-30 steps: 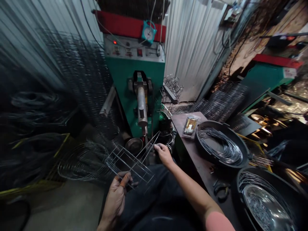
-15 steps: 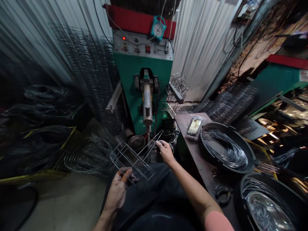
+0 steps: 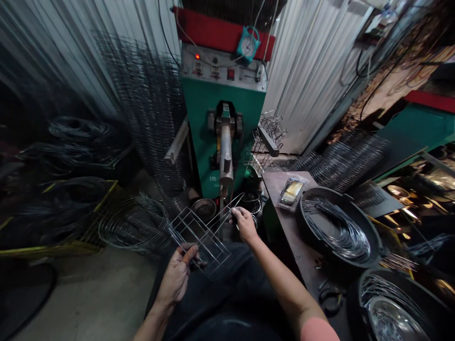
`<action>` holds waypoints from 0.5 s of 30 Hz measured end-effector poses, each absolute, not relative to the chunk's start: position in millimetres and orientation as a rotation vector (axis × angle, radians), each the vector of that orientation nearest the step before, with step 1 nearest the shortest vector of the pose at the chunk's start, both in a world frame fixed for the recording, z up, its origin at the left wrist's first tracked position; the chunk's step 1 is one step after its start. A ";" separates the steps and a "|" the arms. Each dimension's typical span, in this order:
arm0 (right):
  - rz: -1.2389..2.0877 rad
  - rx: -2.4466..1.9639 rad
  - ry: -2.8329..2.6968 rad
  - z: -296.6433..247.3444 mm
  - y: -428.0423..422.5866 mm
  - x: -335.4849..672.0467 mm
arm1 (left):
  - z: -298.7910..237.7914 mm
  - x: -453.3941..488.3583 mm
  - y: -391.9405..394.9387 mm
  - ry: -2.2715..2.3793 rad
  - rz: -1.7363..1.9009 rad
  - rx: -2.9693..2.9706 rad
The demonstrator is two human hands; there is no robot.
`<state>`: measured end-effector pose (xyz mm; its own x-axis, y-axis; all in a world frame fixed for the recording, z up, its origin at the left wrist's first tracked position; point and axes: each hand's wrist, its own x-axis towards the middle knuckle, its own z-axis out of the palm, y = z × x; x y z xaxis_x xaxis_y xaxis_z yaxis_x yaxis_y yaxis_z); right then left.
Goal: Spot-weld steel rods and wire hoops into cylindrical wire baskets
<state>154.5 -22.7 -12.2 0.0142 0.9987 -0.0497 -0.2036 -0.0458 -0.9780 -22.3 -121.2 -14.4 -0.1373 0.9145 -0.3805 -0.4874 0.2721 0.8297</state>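
A wire rack [image 3: 204,231] of thin crossed metal rods is held over my lap, just below the upper electrode [image 3: 224,182] of a green spot welder [image 3: 199,123]. My left hand [image 3: 179,272] pinches the rack's near left edge between thumb and fingers; the fingertips look dark or wrapped. My right hand [image 3: 245,223] is closed on thin rods at the rack's far right end, close beside the electrode tip. Whether those rods are fixed to the rack or loose, I cannot tell. The contact under the electrode is partly hidden by wires.
At right, a table [image 3: 284,220] bears a bagged phone [image 3: 290,192], a black tray [image 3: 377,237] of bent wires, a second tray holding a metal bowl [image 3: 391,317], and pliers [image 3: 330,296]. Wire coils [image 3: 133,225] and tall stacked wire frames [image 3: 149,104] stand left.
The camera view has turned slightly left, so the surroundings sit further right. Both hands keep hold of the rack, which stays almost in the same position beside the electrode.
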 end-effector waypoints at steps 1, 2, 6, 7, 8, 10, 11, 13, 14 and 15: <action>1.321 -1.099 -1.010 -12.3 -21.8 153.8 | -16.1 -22.4 -120.1 1.147 1.298 0.492; 1.322 -1.098 -1.006 -12.4 -20.7 153.0 | -17.6 -22.6 -118.9 1.144 1.300 0.492; 1.332 -1.094 -1.011 -12.2 -13.7 150.1 | -18.2 -23.3 -113.1 1.146 1.308 0.490; 1.338 -1.091 -1.007 -12.2 -11.4 149.5 | -16.9 -23.3 -111.4 1.149 1.314 0.490; 1.344 -1.088 -0.997 -12.2 -8.9 148.9 | -15.3 -23.3 -109.4 1.154 1.318 0.490; 1.354 -1.087 -0.978 -12.0 -3.7 147.5 | -11.8 -23.3 -105.1 1.162 1.325 0.483; 1.355 -1.087 -0.970 -11.9 -1.0 146.8 | -10.3 -23.4 -102.8 1.165 1.326 0.476; 1.350 -1.077 -0.964 -12.2 4.1 144.9 | -7.7 -23.8 -97.9 1.168 1.320 0.454; 1.349 -1.071 -0.959 -12.6 6.5 143.8 | -6.6 -24.2 -95.7 1.169 1.312 0.440; 1.352 -1.068 -0.951 -13.4 8.6 142.7 | -5.5 -24.6 -93.6 1.173 1.303 0.428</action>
<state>142.7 8.6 -13.4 0.0215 0.9972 -0.0713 -0.2702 -0.0629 -0.9608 -24.6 -93.6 -5.5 -0.1624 0.8920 -0.4220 -0.5125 0.2892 0.8085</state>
